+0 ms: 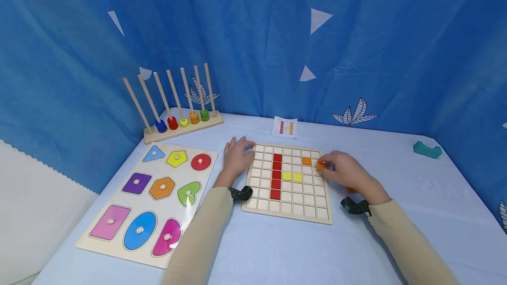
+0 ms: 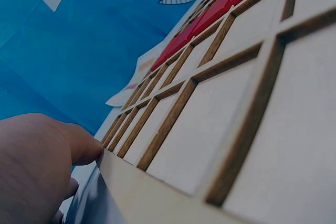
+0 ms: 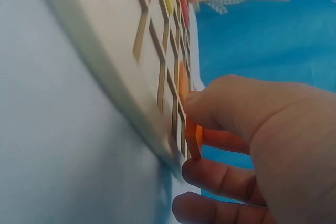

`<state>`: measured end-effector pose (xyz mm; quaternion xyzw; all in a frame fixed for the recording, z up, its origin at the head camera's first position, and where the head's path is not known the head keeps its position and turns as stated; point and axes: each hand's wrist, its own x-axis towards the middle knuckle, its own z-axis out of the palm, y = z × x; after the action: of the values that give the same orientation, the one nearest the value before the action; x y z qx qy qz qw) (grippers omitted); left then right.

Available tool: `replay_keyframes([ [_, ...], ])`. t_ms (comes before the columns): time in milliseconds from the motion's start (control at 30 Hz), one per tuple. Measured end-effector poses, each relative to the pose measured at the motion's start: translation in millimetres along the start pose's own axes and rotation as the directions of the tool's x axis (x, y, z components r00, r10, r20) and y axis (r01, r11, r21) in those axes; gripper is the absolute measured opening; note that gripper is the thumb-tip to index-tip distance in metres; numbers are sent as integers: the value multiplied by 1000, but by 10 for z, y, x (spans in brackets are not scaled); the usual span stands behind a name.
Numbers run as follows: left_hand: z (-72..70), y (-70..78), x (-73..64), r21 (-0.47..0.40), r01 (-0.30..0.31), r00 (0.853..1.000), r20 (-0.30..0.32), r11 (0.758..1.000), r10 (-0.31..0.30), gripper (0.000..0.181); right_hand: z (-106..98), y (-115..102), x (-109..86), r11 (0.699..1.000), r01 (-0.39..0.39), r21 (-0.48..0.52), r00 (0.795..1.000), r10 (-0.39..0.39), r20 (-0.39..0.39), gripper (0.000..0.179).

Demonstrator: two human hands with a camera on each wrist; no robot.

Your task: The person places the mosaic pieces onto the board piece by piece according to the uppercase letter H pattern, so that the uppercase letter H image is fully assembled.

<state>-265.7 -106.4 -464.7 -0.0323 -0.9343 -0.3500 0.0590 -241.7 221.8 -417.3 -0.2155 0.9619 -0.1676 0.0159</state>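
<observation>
A wooden grid board point(image 1: 298, 198) lies in front of me, with a column of several red tiles point(image 1: 276, 184), two yellow tiles point(image 1: 292, 176) beside it and an orange tile point(image 1: 306, 161) at the upper right. My right hand point(image 1: 344, 170) pinches another orange tile point(image 3: 194, 139) between thumb and fingers, over the board's right edge. At the upper left corner my left hand point(image 1: 236, 155) rests, its thumb point(image 2: 86, 148) touching the board's rim. Partly hidden by the right wrist, one more orange tile point(image 1: 351, 190) lies on the table.
Behind the board lies a small pattern card point(image 1: 284, 127). To the left is a knobbed shape puzzle point(image 1: 111, 247), and beyond it a peg stand point(image 1: 184, 131) with coloured rings. A teal curved piece point(image 1: 428, 150) sits at the far right.
</observation>
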Motion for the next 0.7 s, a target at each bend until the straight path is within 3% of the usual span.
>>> replay_keyframes([
  [367, -2, 5, -1, 3, 2, 1000, -3, 1000, -2, 36, 77, -228, 62, 994, 109, 3, 994, -109, 17, 31],
  [700, -4, -9, -3, 2, -3, 1000, 0, 1000, 3, 36, 137, -294, 101, 989, 145, -19, 989, -145, -7, 29],
])
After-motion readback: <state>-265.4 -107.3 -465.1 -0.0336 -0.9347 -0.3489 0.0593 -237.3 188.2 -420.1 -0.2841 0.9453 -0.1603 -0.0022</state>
